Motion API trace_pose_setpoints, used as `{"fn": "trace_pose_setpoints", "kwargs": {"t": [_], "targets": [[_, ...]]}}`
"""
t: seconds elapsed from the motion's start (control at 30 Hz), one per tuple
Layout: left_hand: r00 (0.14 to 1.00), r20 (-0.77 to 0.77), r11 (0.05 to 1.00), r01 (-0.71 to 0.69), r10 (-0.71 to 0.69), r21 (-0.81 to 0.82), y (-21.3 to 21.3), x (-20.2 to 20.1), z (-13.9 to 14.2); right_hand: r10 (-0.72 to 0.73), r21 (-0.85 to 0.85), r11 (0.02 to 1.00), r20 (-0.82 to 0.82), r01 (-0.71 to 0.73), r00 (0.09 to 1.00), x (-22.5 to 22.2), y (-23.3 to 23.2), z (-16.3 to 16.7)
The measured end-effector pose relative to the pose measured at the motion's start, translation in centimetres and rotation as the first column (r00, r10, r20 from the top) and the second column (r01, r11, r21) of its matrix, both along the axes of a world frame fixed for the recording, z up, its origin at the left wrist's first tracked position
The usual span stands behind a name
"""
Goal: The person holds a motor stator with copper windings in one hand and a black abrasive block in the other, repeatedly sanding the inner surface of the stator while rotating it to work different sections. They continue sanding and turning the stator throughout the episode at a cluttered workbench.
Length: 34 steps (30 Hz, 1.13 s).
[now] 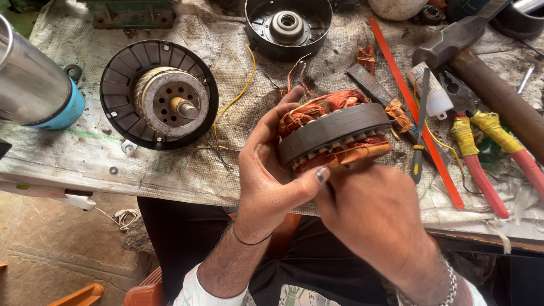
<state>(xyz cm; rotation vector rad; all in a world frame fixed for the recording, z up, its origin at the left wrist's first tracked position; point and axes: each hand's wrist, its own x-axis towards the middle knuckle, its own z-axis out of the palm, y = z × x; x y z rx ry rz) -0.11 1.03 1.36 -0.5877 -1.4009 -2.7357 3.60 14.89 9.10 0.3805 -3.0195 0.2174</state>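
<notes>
Where both hands grip, stator point(333, 132) edge-up, axis tilted up-left.

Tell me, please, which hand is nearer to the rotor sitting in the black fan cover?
Left. The left hand lies just right of the rotor, gripping the wound stator; the right hand sits farther right.

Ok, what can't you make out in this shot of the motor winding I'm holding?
All in the head view:
- Underside of the stator: hidden by the left hand and right hand.
- Right hand's fingers: tucked behind the stator, unseen.
- Hammer: handle runs off the right edge.
- Silver cylinder: cut off by the left edge.
- Far side of the motor housing: cropped by the top edge.
</notes>
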Motion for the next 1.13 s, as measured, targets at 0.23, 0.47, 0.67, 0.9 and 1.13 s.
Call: {"fn": "trace_pose_setpoints", "kwargs": {"t": [0.23,0.47,0.67,0.9,1.13], "targets": [[1.0,-0.011,1.0,-0.008,0.008,-0.016,0.1,0.0,-0.2,-0.048,-0.027,0.998,0.046,0.049,0.998,-0.3,0.3,-0.6],[0.987,-0.134,0.99,-0.104,0.091,-0.095,0.2,0.8,-0.4,0.004,-0.093,0.996,-0.025,-0.006,1.0,-0.4,0.8,-1.6],[0.992,-0.019,0.984,-0.126,0.124,-0.127,0.0,1.7,0.7,-0.073,-0.029,0.997,0.09,0.076,0.993,-0.4,0.5,-1.2],[0.971,-0.121,0.872,-0.237,0.204,-0.429,-1.2,1.7,1.4,-0.071,-0.061,0.995,0.115,0.078,0.991,-0.3,0.3,-0.5],[0.98,-0.077,0.933,-0.2,0.185,-0.301,-3.1,3.7,-2.3,-0.074,-0.059,0.995,0.133,0.083,0.988,-0.1,0.0,0.1]]}}
